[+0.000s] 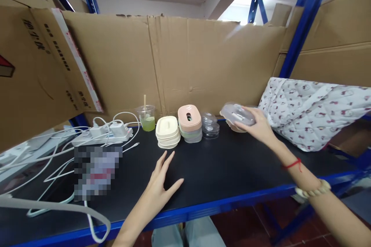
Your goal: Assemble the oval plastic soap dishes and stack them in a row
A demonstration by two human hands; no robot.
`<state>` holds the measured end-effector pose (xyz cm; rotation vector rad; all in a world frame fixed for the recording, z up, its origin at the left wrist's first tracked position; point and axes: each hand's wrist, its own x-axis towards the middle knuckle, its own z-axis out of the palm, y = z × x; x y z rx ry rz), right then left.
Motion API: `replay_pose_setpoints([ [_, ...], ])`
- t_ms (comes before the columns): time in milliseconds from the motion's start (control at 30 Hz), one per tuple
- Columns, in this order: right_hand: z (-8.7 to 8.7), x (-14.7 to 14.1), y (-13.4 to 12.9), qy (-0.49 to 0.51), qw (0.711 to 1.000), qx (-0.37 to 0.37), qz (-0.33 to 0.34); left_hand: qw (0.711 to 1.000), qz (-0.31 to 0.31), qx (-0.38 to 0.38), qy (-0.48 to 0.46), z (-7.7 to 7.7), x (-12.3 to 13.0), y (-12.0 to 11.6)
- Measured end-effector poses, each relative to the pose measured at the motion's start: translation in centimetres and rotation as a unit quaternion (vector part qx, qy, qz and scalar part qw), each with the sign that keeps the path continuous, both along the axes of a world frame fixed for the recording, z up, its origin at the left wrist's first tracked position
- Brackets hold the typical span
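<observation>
My right hand (259, 125) grips a translucent plastic lid (234, 113) between thumb and fingers, at the back right of the table. Partly hidden beneath it are pale, beige pieces (236, 126); whether they touch the lid I cannot tell. Over the black surface at the front middle, my left hand (160, 183) is empty, fingers spread. Beyond its fingertips stands a stack of cream square pieces (168, 131). Beside that stack is another with a pink slotted lid (189, 117) on top and green and greyish pieces below. Clear round-edged pieces (210, 126) are stacked to its right.
A plastic cup of green drink (148, 121) with a straw stands behind the cream stack. White cables and a power strip (104, 137) crowd the left, near a blurred-out item (98, 173). Cardboard (217, 61) walls the back; a quilted patterned bag (313, 112) sits right.
</observation>
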<state>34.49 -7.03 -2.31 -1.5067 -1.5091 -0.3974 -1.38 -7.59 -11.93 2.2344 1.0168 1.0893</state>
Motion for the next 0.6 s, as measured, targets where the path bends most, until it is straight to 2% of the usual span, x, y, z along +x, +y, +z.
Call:
replay_pose_setpoints([
  [33, 0.3, 0.4, 1.0, 0.021, 0.997, -0.009, -0.068, 1.0, 0.0, 0.009, 0.007, -0.1, 0.1, 0.1],
  [100, 0.5, 0.7, 2.8, 0.02, 0.985, -0.052, -0.164, 0.999, 0.002, 0.032, 0.005, -0.2, 0.1, 0.3],
  [200, 0.0, 0.4, 5.0, -0.055, 0.965, -0.12, -0.227, 0.998, 0.009, 0.058, -0.008, -0.4, 0.1, 0.5],
  [267, -0.7, 0.3, 5.9, -0.09, 0.957, -0.139, -0.237, 0.998, 0.01, 0.064, -0.006, -0.6, 0.1, 0.6],
  [400, -1.6, 0.6, 6.8, -0.089, 0.958, -0.13, -0.24, 0.995, 0.02, 0.09, -0.022, -1.1, 0.4, 0.9],
  [533, -0.6, -0.4, 7.2, -0.071, 0.963, -0.106, -0.236, 0.997, 0.03, 0.071, -0.02, -0.9, 0.5, 1.0],
  [600, 0.3, -2.1, 7.3, -0.065, 0.98, -0.059, -0.18, 0.998, 0.022, 0.061, -0.008, -0.6, 0.5, 0.8],
])
